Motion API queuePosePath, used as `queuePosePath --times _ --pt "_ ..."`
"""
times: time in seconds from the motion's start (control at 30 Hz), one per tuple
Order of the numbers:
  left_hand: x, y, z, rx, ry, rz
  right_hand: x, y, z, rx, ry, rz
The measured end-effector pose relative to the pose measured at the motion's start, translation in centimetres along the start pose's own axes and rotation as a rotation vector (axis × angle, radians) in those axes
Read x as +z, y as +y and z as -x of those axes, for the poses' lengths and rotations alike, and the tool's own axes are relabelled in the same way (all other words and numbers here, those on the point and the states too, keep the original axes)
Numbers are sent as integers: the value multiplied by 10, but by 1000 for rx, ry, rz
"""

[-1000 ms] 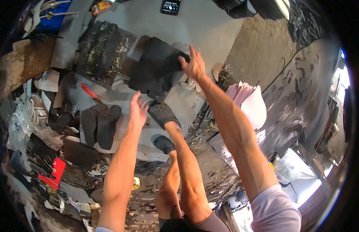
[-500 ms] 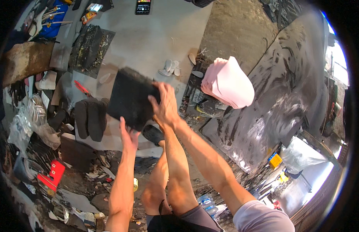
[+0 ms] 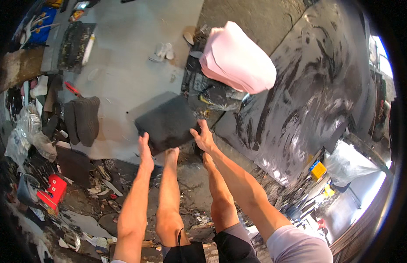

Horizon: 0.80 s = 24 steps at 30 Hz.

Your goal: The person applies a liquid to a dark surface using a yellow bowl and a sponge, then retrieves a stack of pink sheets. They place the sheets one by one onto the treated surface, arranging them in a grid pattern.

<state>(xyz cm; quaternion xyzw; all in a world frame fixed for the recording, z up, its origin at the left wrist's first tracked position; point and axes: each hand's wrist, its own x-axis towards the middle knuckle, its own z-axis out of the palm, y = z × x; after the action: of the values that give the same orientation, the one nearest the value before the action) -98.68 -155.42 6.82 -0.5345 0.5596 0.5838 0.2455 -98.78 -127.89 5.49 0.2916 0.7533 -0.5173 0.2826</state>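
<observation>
A black, flat rectangular sheet (image 3: 167, 122), perhaps a stack of them, is held between my two hands, low over the grey board. At its lower left corner, my left hand (image 3: 146, 154) presses the edge with upright fingers. My right hand (image 3: 204, 138) grips the opposite edge, thumb toward the near side. Whether the piece touches the board below cannot be made out. Left of it lie dark sole-shaped pieces (image 3: 82, 120) side by side. A tool with red handles (image 3: 72, 89) rests just beyond them.
A pink stack of sheets (image 3: 238, 59) stands beyond my right hand. Small pale sole-shaped pieces (image 3: 161, 51) lie on the grey board (image 3: 120, 65). A large black-smeared sheet (image 3: 300, 96) spreads to the right. At left are a red box-like object (image 3: 54, 191) and clear plastic bags (image 3: 30, 127).
The black piece has turned from upright to slanting sideways between my hands. My right hand has moved lower, onto its right edge. My legs are farther apart, and the view has shifted.
</observation>
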Motion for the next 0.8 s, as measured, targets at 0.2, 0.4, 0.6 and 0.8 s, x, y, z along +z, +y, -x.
queuePosePath --times 0.2,0.4,0.6,0.8 --pt "11 19 -38 214 63 -82 20 22 -35 -28 -98 -155" --pt "45 53 -62 392 303 -307 -52 48 -45 -27 105 -56" --pt "244 196 -72 439 -474 33 -240 99 -139 74 520 -747" --pt "338 215 -137 542 -792 -203 -265 60 -208 -16 247 -774"
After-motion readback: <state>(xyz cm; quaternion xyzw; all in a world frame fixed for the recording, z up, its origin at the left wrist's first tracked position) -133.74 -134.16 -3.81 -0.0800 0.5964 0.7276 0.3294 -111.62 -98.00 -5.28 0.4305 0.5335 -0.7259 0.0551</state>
